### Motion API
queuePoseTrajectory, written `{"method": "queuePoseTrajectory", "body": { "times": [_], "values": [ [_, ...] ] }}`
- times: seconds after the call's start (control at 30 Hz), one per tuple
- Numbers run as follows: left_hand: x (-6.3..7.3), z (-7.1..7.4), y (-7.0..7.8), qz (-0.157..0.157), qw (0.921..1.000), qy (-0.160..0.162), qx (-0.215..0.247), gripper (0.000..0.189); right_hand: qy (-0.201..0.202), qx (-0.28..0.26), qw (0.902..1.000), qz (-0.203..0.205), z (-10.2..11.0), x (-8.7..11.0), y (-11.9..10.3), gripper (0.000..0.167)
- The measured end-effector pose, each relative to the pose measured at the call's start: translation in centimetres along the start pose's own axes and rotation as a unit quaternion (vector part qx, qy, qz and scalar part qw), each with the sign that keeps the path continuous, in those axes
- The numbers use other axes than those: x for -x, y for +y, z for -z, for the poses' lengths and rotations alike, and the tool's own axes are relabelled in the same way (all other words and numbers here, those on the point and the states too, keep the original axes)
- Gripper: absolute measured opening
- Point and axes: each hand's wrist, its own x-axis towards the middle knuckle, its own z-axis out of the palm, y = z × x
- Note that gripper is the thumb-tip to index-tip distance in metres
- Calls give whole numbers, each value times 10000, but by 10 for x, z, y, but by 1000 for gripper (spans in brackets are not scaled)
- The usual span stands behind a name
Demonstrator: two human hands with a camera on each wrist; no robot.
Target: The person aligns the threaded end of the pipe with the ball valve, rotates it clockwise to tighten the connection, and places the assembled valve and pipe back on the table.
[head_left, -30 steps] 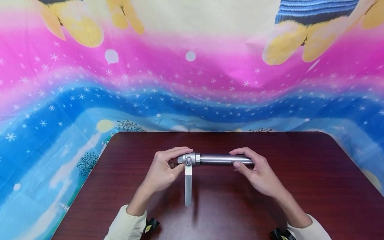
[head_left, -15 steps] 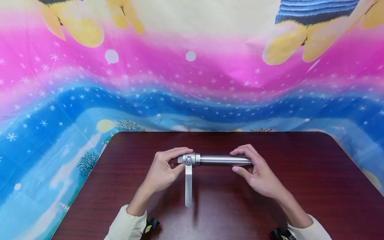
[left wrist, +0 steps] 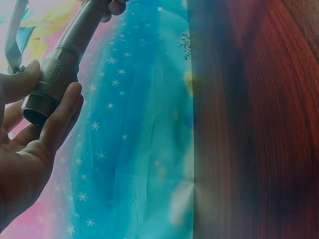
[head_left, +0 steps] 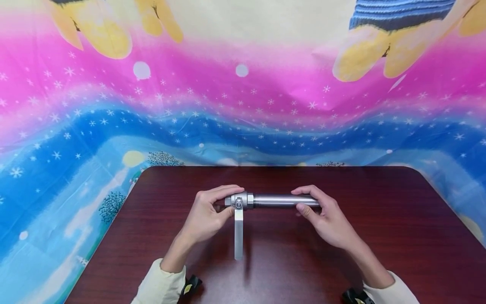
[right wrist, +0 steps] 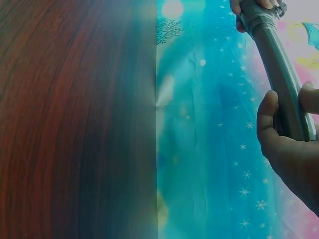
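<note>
A metal ball valve (head_left: 240,199) is joined at its right end to a smooth steel pipe (head_left: 275,201), and both are held level above the table. The valve's flat lever handle (head_left: 238,236) points toward the person. My left hand (head_left: 208,215) grips the valve body between thumb and fingers; the left wrist view shows the open end of the valve (left wrist: 40,107) near the palm. My right hand (head_left: 329,217) holds the pipe's right end, thumb on the near side and fingers on the far side. The right wrist view shows the pipe (right wrist: 279,74) lying between thumb and fingers.
A dark red-brown wooden table (head_left: 288,270) with rounded far corners lies beneath the hands. Behind it hangs a printed cloth (head_left: 243,105) in pink and blue with snowflakes. Black straps (head_left: 191,286) sit at the cuffs of the light sleeves (head_left: 161,280).
The right thumb and fingers loosened from the pipe half a second ago and now close on it again. The left hand, valve and handle stay nearly still.
</note>
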Motion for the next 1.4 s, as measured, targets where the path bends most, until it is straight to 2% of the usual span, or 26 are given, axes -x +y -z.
{"method": "queuePoseTrajectory", "body": {
  "times": [0.13,0.37,0.57,0.9,1.2,1.4],
  "values": [
    [-1,0,1,-28,10000,-11,2,51,-81,-94,9999,32,0,-1,0,31],
    [-2,0,-1,-12,10000,11,-57,52,-136,-251,9994,178,0,0,0,42],
    [-1,0,-2,40,10000,39,-30,53,-133,-306,9990,280,-2,-1,0,40],
    [0,0,-1,-3,10000,5,-3,52,-150,-14,9998,97,0,0,-1,37],
    [1,0,-2,-82,10000,-9,17,53,-336,-92,9993,-117,3,1,-2,29],
    [1,0,-1,-90,10000,-16,23,54,-273,-144,9995,24,2,2,-3,35]
  ]
}}
